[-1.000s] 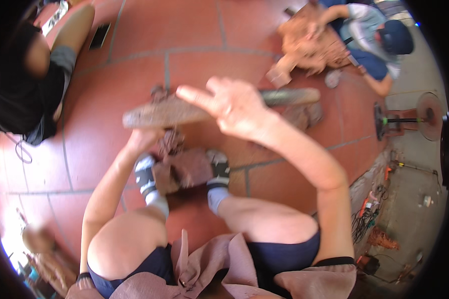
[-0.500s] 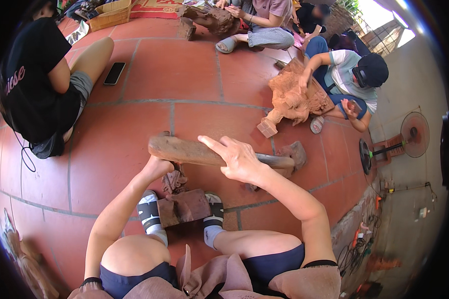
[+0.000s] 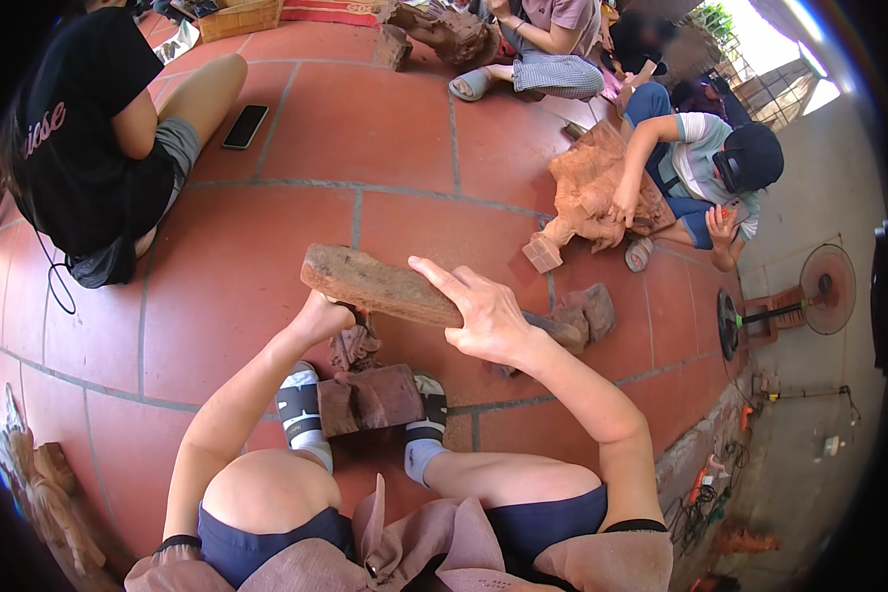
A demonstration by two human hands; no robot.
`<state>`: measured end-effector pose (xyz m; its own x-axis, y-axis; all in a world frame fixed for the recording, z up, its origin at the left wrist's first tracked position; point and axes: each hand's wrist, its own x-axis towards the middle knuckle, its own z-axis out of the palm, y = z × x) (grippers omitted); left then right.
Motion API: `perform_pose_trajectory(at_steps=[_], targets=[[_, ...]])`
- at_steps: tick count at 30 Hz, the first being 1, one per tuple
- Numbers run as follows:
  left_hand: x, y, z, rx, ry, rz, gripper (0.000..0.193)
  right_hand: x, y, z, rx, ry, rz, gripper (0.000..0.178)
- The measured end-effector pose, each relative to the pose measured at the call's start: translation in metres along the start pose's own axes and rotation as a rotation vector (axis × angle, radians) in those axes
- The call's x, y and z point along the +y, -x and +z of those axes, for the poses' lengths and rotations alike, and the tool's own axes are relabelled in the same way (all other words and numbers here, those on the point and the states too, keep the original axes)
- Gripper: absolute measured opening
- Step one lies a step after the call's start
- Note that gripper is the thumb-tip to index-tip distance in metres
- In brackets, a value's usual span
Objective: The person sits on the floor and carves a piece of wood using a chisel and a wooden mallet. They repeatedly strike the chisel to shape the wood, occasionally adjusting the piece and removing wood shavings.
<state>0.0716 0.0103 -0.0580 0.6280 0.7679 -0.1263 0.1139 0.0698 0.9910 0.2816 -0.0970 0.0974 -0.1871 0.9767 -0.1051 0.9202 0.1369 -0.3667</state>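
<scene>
A thick, weathered wooden slab [image 3: 375,284] is held crosswise in front of me, its broad face tilted toward view. My left hand [image 3: 324,318] is closed around the underside of its left end, with most fingers hidden. My right hand [image 3: 491,314] grips it farther right, thumb side over the top and the index finger stretched along it. Below the slab, a dark reddish wood carving [image 3: 353,347] lies on the floor, partly covered by the slab. Its blocky base [image 3: 370,400] sits between my sandalled feet. To the right, a rough wooden block [image 3: 590,311] shows past my wrist.
Ahead right, a person in a cap [image 3: 750,158] handles a lighter wood carving [image 3: 587,187] beside a can [image 3: 639,255]. At left sits a person in black [image 3: 79,148], near a phone [image 3: 246,127]. A fan [image 3: 827,281] and cables [image 3: 701,518] line the right wall.
The slab's left end has risen and more of its face shows, with both hands still on it. The view has shifted slightly. The capped person's hand has moved lower on the lighter carving.
</scene>
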Motion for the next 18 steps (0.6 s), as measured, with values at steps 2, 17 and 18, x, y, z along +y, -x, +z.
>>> perform_pose_trajectory(at_steps=[2, 17, 18], targets=[[0.0, -0.001, 0.002, 0.015, -0.032, 0.032, 0.031, 0.0, -0.002, -0.003, -0.024, 0.043, -0.005, 0.091], [-0.011, 0.009, 0.002, 0.01, 0.033, 0.025, 0.03, -0.016, -0.004, -0.008, -0.044, 0.136, -0.004, 0.092], [-0.015, 0.007, 0.0, 0.068, -0.073, 0.203, 0.03, -0.019, -0.008, -0.01, -0.033, 0.089, -0.007, 0.093]])
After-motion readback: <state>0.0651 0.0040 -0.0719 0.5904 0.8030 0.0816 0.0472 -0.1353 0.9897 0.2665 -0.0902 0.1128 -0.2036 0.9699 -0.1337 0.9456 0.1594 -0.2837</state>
